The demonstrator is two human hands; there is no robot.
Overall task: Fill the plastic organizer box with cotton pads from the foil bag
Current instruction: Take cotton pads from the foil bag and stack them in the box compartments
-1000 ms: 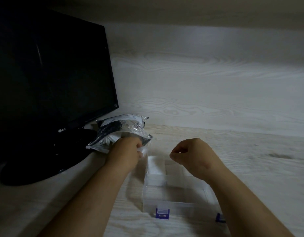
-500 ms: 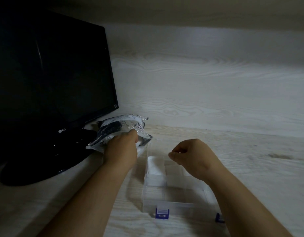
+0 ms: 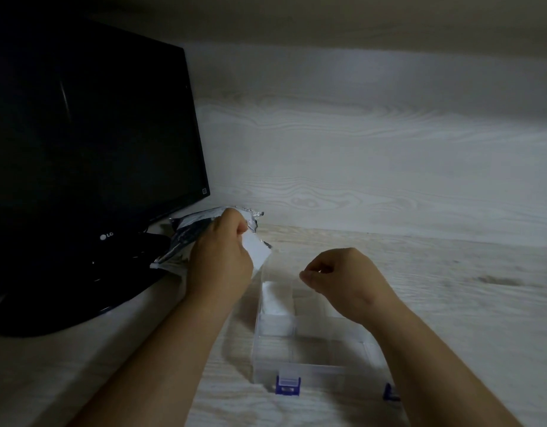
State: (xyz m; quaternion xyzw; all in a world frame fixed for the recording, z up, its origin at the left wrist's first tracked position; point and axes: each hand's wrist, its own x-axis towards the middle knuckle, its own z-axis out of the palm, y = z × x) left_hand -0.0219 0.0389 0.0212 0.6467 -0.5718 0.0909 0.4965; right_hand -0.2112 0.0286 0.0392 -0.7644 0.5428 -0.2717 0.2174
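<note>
A clear plastic organizer box (image 3: 309, 369) with blue latches lies on the desk in front of me. White cotton pads (image 3: 273, 298) fill its far left compartment. The silver foil bag (image 3: 186, 234) lies behind the box's left corner, by the monitor base. My left hand (image 3: 220, 260) is at the bag's mouth and pinches a white cotton pad (image 3: 257, 249), which sticks out to the right of the hand. My right hand (image 3: 343, 278) hovers over the box's far compartments with its fingers curled and nothing visible in them.
A black monitor (image 3: 90, 134) on a dark round base (image 3: 66, 303) stands at the left, touching the bag. A pale wood wall panel (image 3: 374, 164) rises behind the desk. Bare desk surface (image 3: 466, 288) stretches to the right of the box.
My left hand reached into the foil bag and has now come up and back with a white cotton pad between its fingers. My right hand has stayed above the box.
</note>
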